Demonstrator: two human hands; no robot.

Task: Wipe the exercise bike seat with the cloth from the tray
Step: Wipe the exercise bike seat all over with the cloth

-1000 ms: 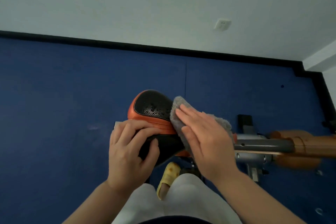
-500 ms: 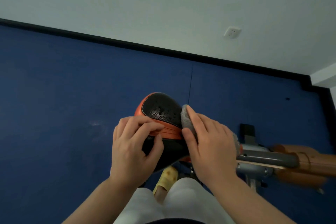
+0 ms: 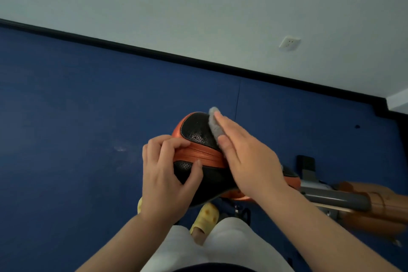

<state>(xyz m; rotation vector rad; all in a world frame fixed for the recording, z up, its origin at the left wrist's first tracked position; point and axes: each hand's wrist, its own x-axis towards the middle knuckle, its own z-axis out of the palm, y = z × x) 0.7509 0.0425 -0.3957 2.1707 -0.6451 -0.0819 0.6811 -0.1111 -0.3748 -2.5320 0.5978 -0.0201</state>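
Note:
The exercise bike seat (image 3: 196, 130) is black perforated padding with orange trim, in the centre of the head view. My left hand (image 3: 165, 174) grips its near left edge, fingers curled over the orange band. My right hand (image 3: 247, 157) lies flat on the seat's right side and presses a grey fluffy cloth (image 3: 213, 125) against the padding. Only the cloth's far end shows past my fingertips; the rest is hidden under the hand.
The bike's grey and orange frame (image 3: 344, 201) runs off to the right. Blue floor mats (image 3: 77, 128) surround the seat, with a black skirting and a white wall with a socket (image 3: 289, 43) behind. My yellow slippers (image 3: 206, 216) and white trousers are below the seat.
My right hand has slid the cloth forward along the seat's right side toward its far end. The left hand has kept its grip on the near edge. The camera view shifted slightly.

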